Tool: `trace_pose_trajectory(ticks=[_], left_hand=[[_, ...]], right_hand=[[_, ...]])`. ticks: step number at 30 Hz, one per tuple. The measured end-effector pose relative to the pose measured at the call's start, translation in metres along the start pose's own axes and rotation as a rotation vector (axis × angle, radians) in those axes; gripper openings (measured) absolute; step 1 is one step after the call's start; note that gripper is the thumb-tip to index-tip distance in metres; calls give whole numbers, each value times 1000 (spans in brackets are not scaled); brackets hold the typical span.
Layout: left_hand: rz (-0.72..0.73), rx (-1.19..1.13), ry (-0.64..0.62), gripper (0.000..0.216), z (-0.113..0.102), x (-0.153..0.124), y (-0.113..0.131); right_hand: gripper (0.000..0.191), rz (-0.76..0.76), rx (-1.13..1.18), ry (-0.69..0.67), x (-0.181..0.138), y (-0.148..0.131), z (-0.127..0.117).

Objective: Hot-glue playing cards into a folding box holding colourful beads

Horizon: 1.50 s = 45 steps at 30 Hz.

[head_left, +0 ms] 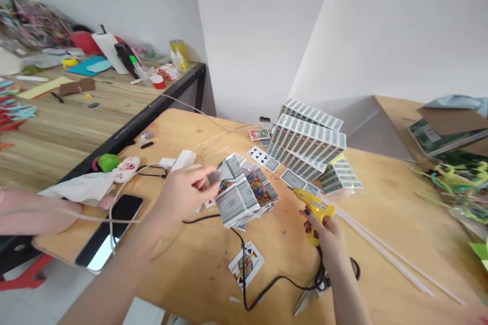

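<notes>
My right hand [322,231] is wrapped round the grip of a yellow hot glue gun [314,205], its nozzle toward the left and a small light lit on its side. At the centre sits an open box made of playing cards [234,203], with grey patterned backs outside and colourful faces inside. The thumb and fingers of my left hand [186,185] pinch at the box's left edge, where the contact is slightly blurred. A face-up jack card [247,264] lies in front of the box. Scissors [307,299] lie partly hidden behind my right forearm.
Stacked card packs [305,139] stand behind the box, with loose cards [259,155] nearby. Clear glue sticks [385,249] lie right. The black cord [280,279] loops across the table front. A phone [110,231] lies left, beside another person's arm [38,213].
</notes>
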<state>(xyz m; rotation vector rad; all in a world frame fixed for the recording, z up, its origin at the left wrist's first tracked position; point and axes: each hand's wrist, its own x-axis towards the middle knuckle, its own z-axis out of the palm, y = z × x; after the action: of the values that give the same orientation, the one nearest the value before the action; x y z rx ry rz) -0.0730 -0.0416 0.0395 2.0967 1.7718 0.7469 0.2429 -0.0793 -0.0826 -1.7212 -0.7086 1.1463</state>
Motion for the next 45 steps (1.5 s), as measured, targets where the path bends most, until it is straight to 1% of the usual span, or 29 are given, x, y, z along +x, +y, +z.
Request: trace_pose_trajectory(ticks=[1,3,6,8,10,11,13,15,17,18,20,22,23,25,27,32,35,39,42,45], left_hand=[[-12,-23,47,22,4,-9,0],[-33,-45,98,21,10,-22,2],[-58,-43,140,18,15,-33,6],[-69,-37,148,17,15,-35,8],[-73,-18,138,17,14,-34,10],[-71,-3,132,18,14,-34,11],[-66,32,128,21,14,-33,14],[-63,52,142,23,14,-34,17],[-65,50,144,24,15,-35,19],[-66,43,141,24,15,-36,20],[-58,17,128,24,16,-37,20],[-39,-33,152,22,19,-37,18],[-32,-69,185,22,21,-36,16],[-36,-156,253,20,27,-35,14],[-75,-253,285,18,34,-32,12],[-223,-474,254,18,47,-26,15],[-271,-550,244,19,51,-22,18],[-303,-583,236,19,52,-18,23],[-320,-587,238,19,52,-16,26],[-327,-574,235,19,52,-16,29]], right_hand=[[51,-4,7,2,0,0,1],[51,-24,34,4,-3,-1,4],[54,-74,100,-9,-11,-10,7],[48,-123,144,-40,-22,-20,6],[36,-169,151,-131,-37,-33,2],[32,-189,136,-184,-47,-40,0],[32,-205,76,-290,-69,-54,-4],[30,-268,44,-354,-91,-66,-3],[25,-342,-25,-303,-110,-75,1],[22,-384,-72,-306,-117,-78,4],[19,-503,-190,-390,-124,-83,11],[21,-593,-292,-447,-126,-87,16],[23,-621,-333,-447,-126,-87,18],[25,-641,-403,-405,-126,-88,22],[27,-641,-457,-368,-126,-87,25],[26,-639,-525,-369,-124,-86,30],[24,-663,-556,-360,-120,-86,31],[26,-721,-557,-348,-114,-87,33],[28,-717,-559,-339,-110,-85,36],[31,-713,-563,-363,-107,-83,37]])
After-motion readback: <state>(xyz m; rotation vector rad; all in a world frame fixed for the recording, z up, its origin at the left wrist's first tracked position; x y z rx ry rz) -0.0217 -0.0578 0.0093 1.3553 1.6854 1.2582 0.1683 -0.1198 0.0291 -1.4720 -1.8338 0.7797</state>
